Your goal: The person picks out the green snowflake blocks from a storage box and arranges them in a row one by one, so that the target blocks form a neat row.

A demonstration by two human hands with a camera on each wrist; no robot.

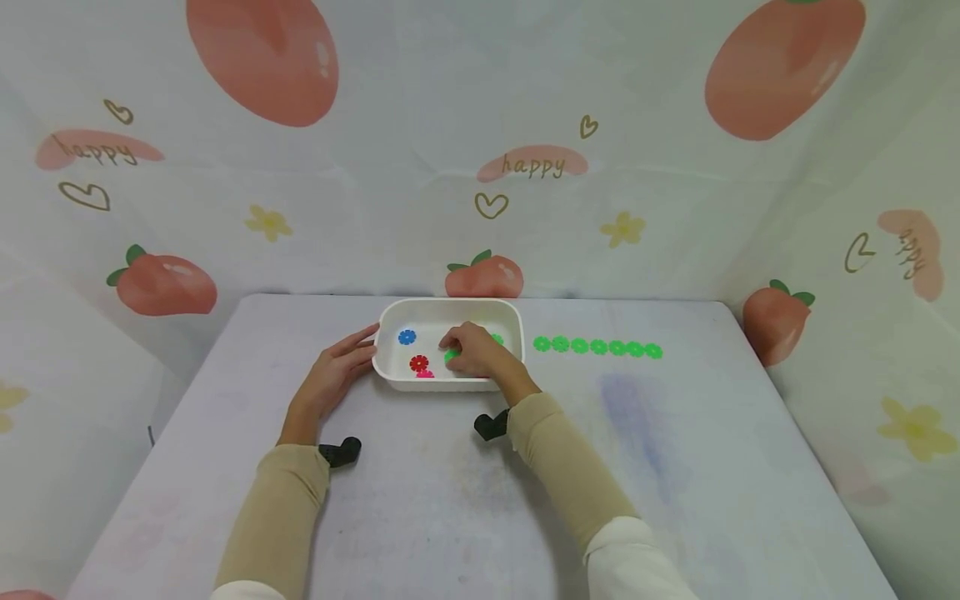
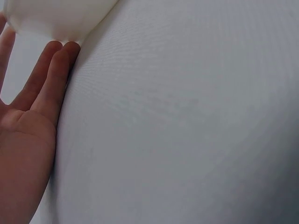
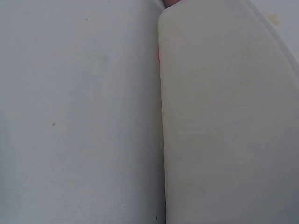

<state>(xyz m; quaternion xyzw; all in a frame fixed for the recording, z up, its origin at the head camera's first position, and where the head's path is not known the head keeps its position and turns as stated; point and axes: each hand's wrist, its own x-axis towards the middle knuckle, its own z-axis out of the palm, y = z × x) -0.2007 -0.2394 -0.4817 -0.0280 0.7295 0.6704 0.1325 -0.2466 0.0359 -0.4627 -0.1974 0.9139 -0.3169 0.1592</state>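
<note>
The left sleeve [image 1: 279, 508], between seven and eight o'clock, and the right sleeve [image 1: 576, 467], at five, are beige, with white fabric [image 1: 637, 560] farther up. Beside each cuff [image 1: 303, 460] is a black wrist camera [image 1: 342, 452].

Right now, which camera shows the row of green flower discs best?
The head view: all seven green flower discs show in a row beside the white tray. Neither wrist view shows any of them.
</note>
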